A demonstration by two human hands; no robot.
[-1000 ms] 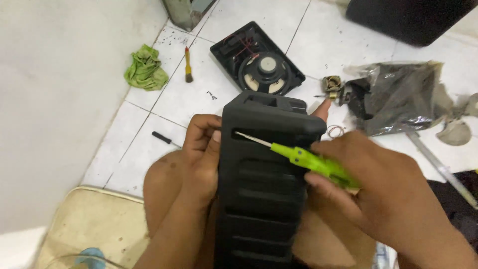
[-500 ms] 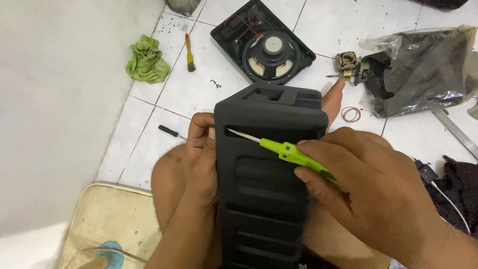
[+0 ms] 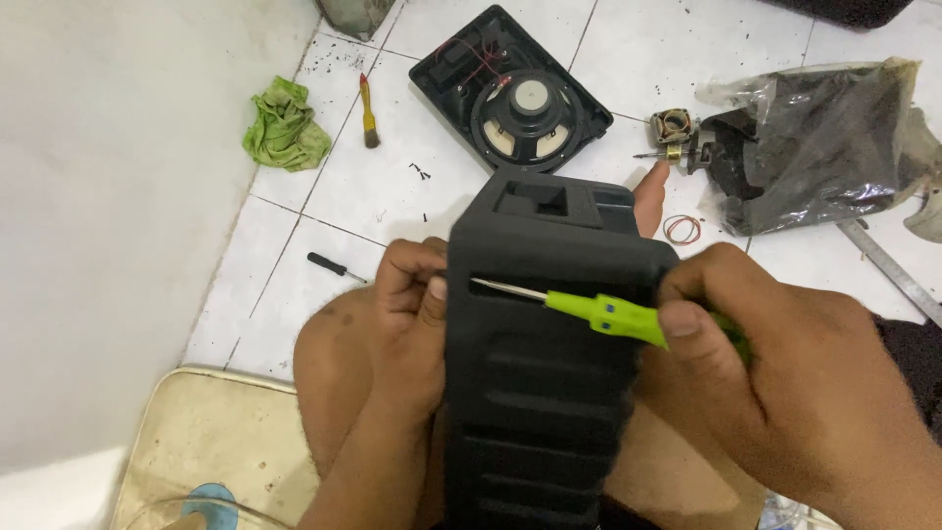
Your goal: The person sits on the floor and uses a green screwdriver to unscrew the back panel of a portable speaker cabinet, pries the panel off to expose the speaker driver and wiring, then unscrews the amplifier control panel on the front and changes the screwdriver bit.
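A: Gripping the black plastic housing (image 3: 549,393) along its left edge was the left hand (image 3: 407,314), fingers curled round the side, thumb pressed near the end of the long slot. The housing rested upright across the person's lap, ribbed face toward the camera, top end pointing at the tiled floor (image 3: 392,186).

B: And the right hand (image 3: 775,363)?

A: Clenched on a green-handled screwdriver (image 3: 599,314). Thumb lay on top of the handle; the thin metal shaft ran leftward into the slot, with the tip close to the left thumb. Whether the tip touched anything inside, I could not tell.

B: Surroundings noted?

A: Beyond the housing, on the floor, lay a black panel with a round speaker (image 3: 525,113), cone up, red wires at its upper corner. Left of it lay a small brush (image 3: 368,113) with a yellow handle, and farther left a crumpled green rag (image 3: 285,128). A small black screwdriver (image 3: 334,265) lay near the left knee. A few dark screws (image 3: 420,173) sat between the brush and the housing.

B: The right side?

A: A small motor with copper windings (image 3: 672,132) sat just beside a dark plastic bag (image 3: 824,147). A rubber band (image 3: 682,230) lay near a toe (image 3: 650,191) showing past the housing's top. A metal ruler (image 3: 893,270) ran toward the right edge. A cream-coloured lid (image 3: 216,442) sat at lower left.
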